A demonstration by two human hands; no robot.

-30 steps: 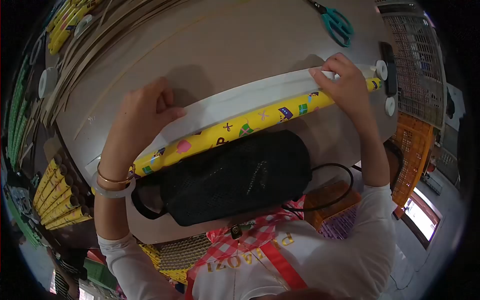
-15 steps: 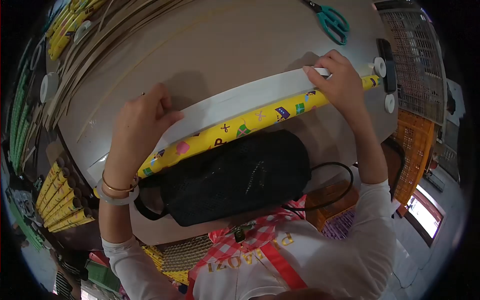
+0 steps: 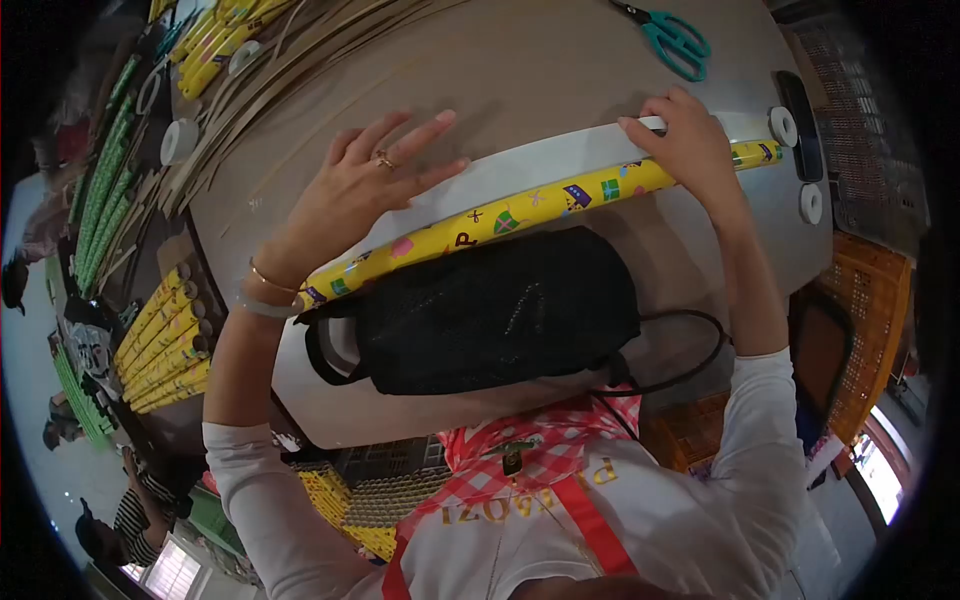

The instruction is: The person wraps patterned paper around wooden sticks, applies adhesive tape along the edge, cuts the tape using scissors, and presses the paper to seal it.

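Observation:
A long yellow patterned tube (image 3: 540,203) lies slantwise on the table, with a white strip of paper (image 3: 520,160) along its far side. My left hand (image 3: 365,185) is over the strip near the tube's left part, fingers spread and holding nothing. Whether its fingertips touch the paper, I cannot tell. At the strip's right end my right hand (image 3: 690,140) is closed, thumb against fingers, around a small white piece that looks like a tape roll (image 3: 652,123); the fingers hide most of it. A black pouch (image 3: 500,315) with a strap lies just nearer me than the tube.
Teal-handled scissors (image 3: 678,45) lie at the far right. White rolls (image 3: 783,126) and a dark phone-like object (image 3: 800,110) sit by the right edge. Thin brown strips (image 3: 240,110) spread across the far left. Yellow tubes (image 3: 165,345) are stacked left; another person (image 3: 135,525) is at lower left.
My left hand has lifted from the paper's near-left part, moved right and spread its fingers. My right hand keeps its grip at the right end. The whole view has shifted slightly.

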